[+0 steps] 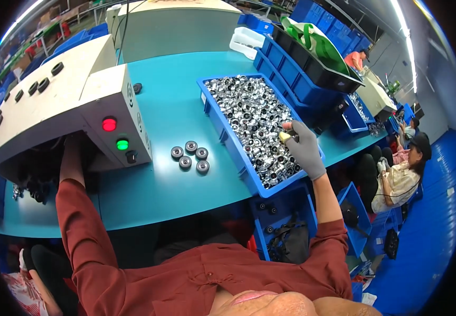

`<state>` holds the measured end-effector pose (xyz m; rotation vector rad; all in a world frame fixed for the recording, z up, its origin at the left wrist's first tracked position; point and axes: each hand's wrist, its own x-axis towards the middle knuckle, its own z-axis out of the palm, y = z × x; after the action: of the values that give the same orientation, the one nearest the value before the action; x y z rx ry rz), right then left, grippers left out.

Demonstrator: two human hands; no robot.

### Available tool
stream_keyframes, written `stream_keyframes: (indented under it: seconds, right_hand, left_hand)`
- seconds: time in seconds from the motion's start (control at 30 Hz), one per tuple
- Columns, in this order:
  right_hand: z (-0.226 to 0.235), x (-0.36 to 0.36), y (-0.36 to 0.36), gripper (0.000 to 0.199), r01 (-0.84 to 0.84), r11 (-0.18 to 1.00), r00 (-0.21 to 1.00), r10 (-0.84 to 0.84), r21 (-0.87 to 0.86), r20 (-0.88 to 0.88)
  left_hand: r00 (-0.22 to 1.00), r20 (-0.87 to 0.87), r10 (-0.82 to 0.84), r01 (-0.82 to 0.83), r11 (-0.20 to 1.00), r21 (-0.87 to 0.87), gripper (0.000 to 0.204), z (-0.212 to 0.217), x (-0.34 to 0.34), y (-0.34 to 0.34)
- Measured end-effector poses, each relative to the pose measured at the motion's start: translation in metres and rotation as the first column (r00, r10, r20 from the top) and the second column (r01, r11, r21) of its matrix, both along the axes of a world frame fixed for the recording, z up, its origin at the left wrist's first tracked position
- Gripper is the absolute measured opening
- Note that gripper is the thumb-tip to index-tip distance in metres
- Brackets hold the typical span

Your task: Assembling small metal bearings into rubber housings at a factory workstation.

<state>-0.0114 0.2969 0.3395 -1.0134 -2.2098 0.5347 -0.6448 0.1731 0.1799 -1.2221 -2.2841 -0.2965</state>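
Observation:
My right hand (303,150), in a grey glove with bare and yellow-covered fingertips, is over the right side of a blue tray (230,145). Its visible fingertips are slightly apart, and nothing shows between them. Small shiny silver wheel-shaped parts (259,124) with dark centres fill the tray. My left forearm (72,166) goes into the dark opening of a cream-coloured machine (88,100); the hand inside is hidden in shadow. Several small black wheels (185,162) with silvery centres lie between the machine and the tray.
The machine front has a red light (109,124), a green light (122,144) and a black knob (131,156). Black tyres (43,84) rest on top. Stacked blue bins (291,79) stand beyond the tray; another blue bin (264,231) is below the table edge. Co-workers sit at right.

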Motion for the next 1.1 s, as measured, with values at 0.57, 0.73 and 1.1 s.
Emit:
stream_keyframes:
  seconds: [0.57,0.73,1.1]
  right_hand:
    - [-0.02,-0.057,0.069,0.019,-0.185,0.983,0.977,0.182,0.018,0.109]
    - [-0.017,-0.034,0.062,0.018,-0.116,0.992,0.992,0.114,0.041,0.054]
    - [-0.015,-0.004,0.037,0.031,-0.579,0.533,0.73,0.003,-0.616,-0.684]
  left_hand:
    - [0.998,-0.06,-0.024,0.021,0.999,-0.04,0.049,-0.004,-0.014,-0.098]
    - [0.956,0.289,-0.058,0.002,0.981,0.192,0.042,0.078,0.108,-0.129]
    - [0.079,0.654,-0.752,-0.187,0.634,0.751,0.038,0.085,0.333,-0.231]
